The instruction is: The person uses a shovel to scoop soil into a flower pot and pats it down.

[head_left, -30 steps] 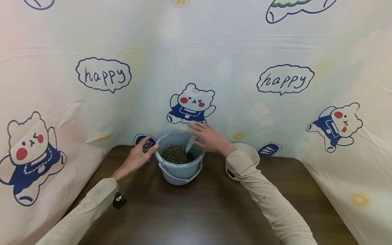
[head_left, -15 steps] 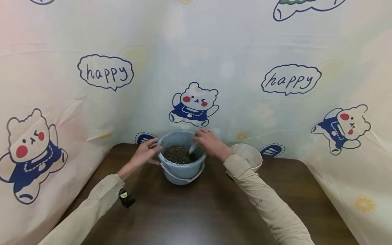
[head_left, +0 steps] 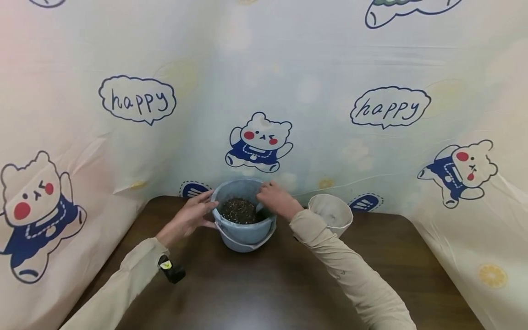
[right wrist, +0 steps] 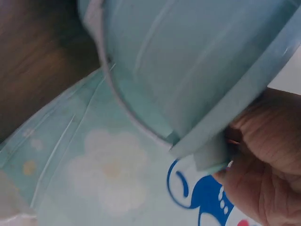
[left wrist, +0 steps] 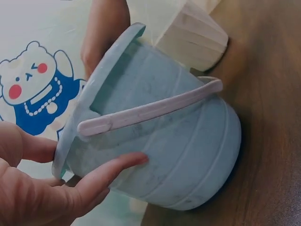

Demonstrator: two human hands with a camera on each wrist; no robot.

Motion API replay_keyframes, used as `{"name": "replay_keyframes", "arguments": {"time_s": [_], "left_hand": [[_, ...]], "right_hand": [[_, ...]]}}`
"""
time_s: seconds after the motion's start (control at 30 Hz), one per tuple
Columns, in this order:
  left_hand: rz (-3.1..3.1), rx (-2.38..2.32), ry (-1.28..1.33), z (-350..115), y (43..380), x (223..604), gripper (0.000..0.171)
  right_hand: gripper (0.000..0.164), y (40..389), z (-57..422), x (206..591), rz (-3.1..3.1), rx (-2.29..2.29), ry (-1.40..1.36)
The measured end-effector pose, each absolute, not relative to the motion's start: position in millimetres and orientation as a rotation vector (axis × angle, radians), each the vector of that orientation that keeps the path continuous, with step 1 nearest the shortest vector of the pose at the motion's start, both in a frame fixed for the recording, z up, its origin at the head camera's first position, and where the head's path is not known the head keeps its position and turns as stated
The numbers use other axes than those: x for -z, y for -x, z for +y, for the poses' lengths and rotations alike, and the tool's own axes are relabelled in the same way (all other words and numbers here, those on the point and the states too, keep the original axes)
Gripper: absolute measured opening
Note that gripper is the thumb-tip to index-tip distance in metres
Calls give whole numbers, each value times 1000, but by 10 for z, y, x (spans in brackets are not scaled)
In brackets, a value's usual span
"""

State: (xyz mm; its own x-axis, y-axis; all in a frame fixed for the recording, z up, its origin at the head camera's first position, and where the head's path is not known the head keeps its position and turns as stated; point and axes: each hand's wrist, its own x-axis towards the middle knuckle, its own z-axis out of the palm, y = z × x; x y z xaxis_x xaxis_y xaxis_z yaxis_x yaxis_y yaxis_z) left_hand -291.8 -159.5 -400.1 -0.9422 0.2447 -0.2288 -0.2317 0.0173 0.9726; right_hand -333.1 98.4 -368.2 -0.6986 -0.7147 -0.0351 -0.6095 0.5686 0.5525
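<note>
My right hand (right wrist: 268, 160), fingers bent, was caught beside the slanting rim of a light blue bucket (right wrist: 188, 70), at the right edge of my right wrist view. A blue-green piece (right wrist: 210, 155) stuck out past the rim next to my fingertips; whether it belonged to the bucket was unclear. A thin pale handle (right wrist: 117, 93) arced from the rim. Printed cloth (right wrist: 136, 202) with a soft flower filled the lower part; brown desk (right wrist: 37, 70) showed upper left.
</note>
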Motion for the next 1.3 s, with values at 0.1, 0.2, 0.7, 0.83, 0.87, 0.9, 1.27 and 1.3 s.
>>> {"name": "replay_keyframes", "arguments": {"time_s": [0.1, 0.2, 0.7, 0.83, 0.87, 0.9, 1.27, 1.3], "left_hand": [[1976, -1989, -14, -1601, 2855, 4035, 66], [1991, -1999, -18, -1581, 2842, 4033, 66], [1976, -2011, -25, -1500, 2868, 3990, 65], [1946, -2023, -12, -1498, 2872, 4005, 65], [1940, -2027, -9, -1497, 2870, 4009, 65], [1939, -2028, -11, -1496, 2870, 4015, 66], [1942, -1990, 12, -1467, 2858, 4020, 65], [1947, -1996, 10, -1463, 2862, 4015, 64]], "right_hand": [[10, 3314, 917, 3739, -2614, 848, -1155], [9, 3342, 887, 3777, -2612, 849, -1130], [12, 3425, 1161, 3648, -2573, 594, -1066], [14, 3420, 1259, 3655, -2622, 393, -1122], [14, 3415, 1273, 3659, -2629, 347, -1128], [14, 3406, 1284, 3659, -2637, 307, -1130], [16, 3357, 1416, 3652, -2736, 70, -1100], [16, 3363, 1431, 3649, -2737, 44, -1095]]}}
